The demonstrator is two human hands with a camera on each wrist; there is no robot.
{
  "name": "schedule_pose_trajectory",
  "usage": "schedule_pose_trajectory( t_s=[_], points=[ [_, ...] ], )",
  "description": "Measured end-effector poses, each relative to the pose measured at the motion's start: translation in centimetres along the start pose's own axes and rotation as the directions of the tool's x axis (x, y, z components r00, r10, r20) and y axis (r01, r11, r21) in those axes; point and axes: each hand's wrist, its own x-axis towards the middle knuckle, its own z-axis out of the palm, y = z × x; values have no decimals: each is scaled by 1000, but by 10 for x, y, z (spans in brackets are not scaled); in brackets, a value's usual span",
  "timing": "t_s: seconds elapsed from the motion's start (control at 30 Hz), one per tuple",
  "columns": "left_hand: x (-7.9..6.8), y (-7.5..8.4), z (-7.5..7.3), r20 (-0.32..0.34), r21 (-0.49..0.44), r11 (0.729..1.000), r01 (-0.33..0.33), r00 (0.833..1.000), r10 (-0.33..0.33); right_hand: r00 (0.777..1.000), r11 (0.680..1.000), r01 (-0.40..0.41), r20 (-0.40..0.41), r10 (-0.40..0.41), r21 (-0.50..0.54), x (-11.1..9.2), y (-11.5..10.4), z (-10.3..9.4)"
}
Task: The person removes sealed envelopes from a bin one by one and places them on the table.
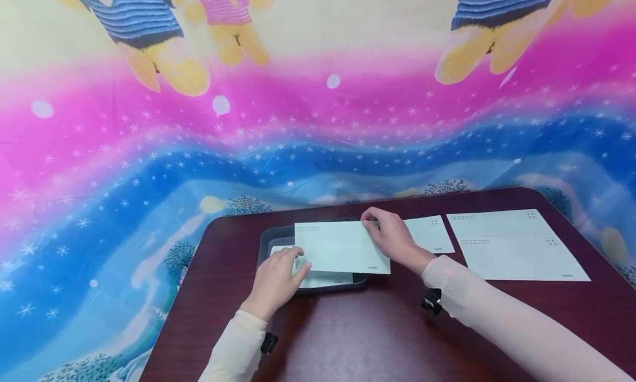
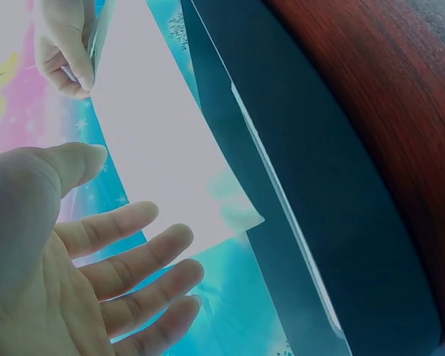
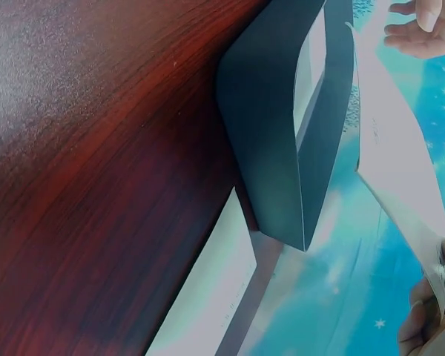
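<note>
A white envelope (image 1: 338,247) with a row of small boxes printed at one corner is held above a dark grey tray (image 1: 263,255). My right hand (image 1: 390,235) pinches it near its upper right edge, thumb on one face and fingers on the other. In the left wrist view my left hand (image 2: 96,267) has its fingers spread and apart from the envelope's near end. Another envelope (image 1: 323,280) lies inside the tray, mostly hidden under the held one and my left hand (image 1: 278,274).
Right of the tray an envelope (image 1: 432,234) lies on the dark red-brown table (image 1: 397,327), partly covered by my right hand. Further right, two envelopes (image 1: 517,258) lie overlapped. A patterned cloth (image 1: 318,111) hangs behind the table.
</note>
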Motion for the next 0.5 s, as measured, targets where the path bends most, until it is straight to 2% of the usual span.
schedule_pose_trajectory(
  t_s=[0.5],
  points=[
    [3,9,3,3,-8,1000,-7,1000,7,1000,1000,15,-18,-15,-4,0,12,-15]
  ],
)
